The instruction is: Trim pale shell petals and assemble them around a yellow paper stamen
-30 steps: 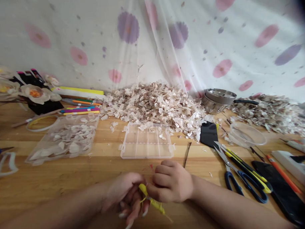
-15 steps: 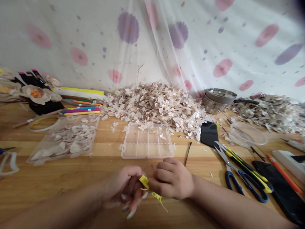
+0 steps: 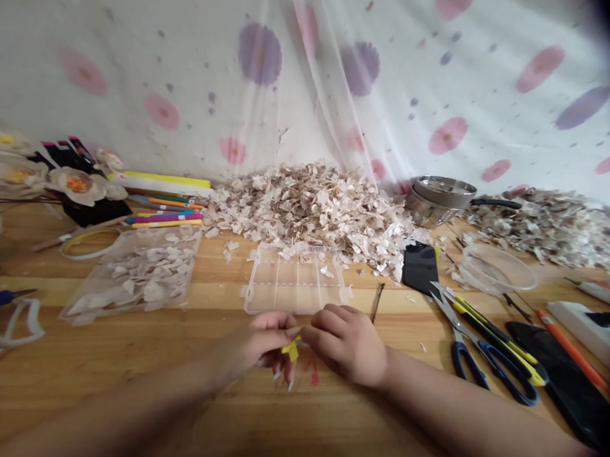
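Note:
My left hand [image 3: 271, 343] pinches a small yellow strip [image 3: 290, 351], perhaps paper or tape, between thumb and fingers. Close against it, my right hand [image 3: 349, 343] is closed with its fingertips meeting at the strip's upper end. Its palm faces down, so most of what it grips is hidden. Both hands are above the wooden table [image 3: 191, 406], just in front of a clear plastic divided box [image 3: 294, 282]. Small red marks [image 3: 314, 375] show below the fingers.
A heap of pale flakes [image 3: 309, 208] lies behind the box. Scissors [image 3: 476, 349], a yellow cutter [image 3: 509, 341] and an orange pencil [image 3: 572, 352] are at right. At left are a tray of pale petals [image 3: 141, 274], markers [image 3: 167, 220] and artificial flowers [image 3: 76, 183].
Both hands have moved slightly up, away from me, and the left has turned so its thumb meets the right fingertips. Less of the yellow strip shows; its dangling tail is out of sight.

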`<state>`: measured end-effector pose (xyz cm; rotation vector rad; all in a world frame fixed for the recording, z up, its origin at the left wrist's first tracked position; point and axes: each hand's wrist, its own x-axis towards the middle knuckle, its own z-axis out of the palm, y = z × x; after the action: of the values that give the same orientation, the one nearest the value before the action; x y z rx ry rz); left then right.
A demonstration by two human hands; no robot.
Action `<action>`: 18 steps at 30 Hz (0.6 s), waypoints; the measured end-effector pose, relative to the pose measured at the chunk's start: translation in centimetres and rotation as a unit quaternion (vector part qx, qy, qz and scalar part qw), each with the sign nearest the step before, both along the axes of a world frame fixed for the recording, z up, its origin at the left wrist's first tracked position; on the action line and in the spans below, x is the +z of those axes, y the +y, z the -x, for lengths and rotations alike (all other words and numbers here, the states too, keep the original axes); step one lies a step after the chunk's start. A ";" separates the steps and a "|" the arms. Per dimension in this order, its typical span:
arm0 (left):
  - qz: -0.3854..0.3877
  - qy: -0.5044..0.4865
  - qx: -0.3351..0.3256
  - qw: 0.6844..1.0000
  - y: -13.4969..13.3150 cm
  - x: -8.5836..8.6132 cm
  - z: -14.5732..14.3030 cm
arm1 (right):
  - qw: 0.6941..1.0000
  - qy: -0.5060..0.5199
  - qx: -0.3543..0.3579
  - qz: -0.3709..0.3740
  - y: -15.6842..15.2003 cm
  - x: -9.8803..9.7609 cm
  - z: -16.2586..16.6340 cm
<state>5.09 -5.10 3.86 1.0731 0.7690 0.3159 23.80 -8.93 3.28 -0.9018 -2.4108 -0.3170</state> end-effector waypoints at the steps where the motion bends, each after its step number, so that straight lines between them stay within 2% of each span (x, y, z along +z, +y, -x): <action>1: -0.035 0.008 0.016 0.999 0.1 -0.1 -0.1 | 1.000 -0.002 -0.023 0.008 0.0 0.0 0.1; 5: -0.152 0.024 0.063 0.986 0.0 -0.3 -0.2 | 0.996 0.007 -0.071 0.052 0.0 -0.1 0.5; 8: -0.211 0.014 0.085 0.974 -0.5 -0.5 0.0 | 0.992 0.036 -0.061 0.107 0.0 -0.2 0.6; 11: -0.269 0.001 0.098 0.958 -0.9 -0.9 0.2 | 0.972 0.121 -0.042 0.197 0.0 -0.5 0.6; 14: -0.297 0.008 0.099 0.950 -1.0 -1.2 0.3 | 0.919 0.253 -0.028 0.300 0.0 -0.9 0.9; 18: -0.280 -0.004 0.098 0.955 -1.0 -1.5 0.1 | 0.832 0.383 0.000 0.401 0.2 -1.4 1.3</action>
<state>5.01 -6.06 2.39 1.5282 0.8007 0.7375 22.54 -8.78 1.87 -1.0765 -1.7132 0.9692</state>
